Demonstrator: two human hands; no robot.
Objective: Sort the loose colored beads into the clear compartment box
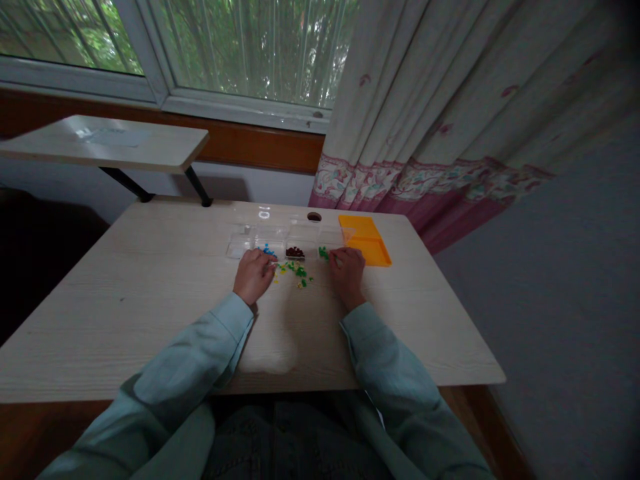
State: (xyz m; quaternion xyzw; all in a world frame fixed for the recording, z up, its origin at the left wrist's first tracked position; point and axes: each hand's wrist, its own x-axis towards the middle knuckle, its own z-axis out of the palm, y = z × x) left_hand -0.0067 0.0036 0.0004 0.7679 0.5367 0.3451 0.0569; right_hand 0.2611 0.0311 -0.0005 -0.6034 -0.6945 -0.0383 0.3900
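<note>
A clear plastic sorting box (235, 251) with several compartments lies across the far part of the table. Blue pieces (267, 250), dark brown pieces (295, 253) and green pieces (323, 253) sit in separate front compartments. Just in front of the box is a loose scatter of small green and yellow pieces (299, 270). My left hand (254, 275) is beside the scatter's left side, its fingers curled and pressed together near the blue pieces. At the green compartment, my right hand (349, 270) has its fingertips pinched. Anything between the fingers of either hand is too small to make out.
An orange-yellow tray (375, 252) lies right of the box, partly behind my right hand. A round cable hole (315, 217) is at the table's back edge. To the left, a raised shelf (150, 143) stands on black legs. A curtain (400, 133) hangs behind.
</note>
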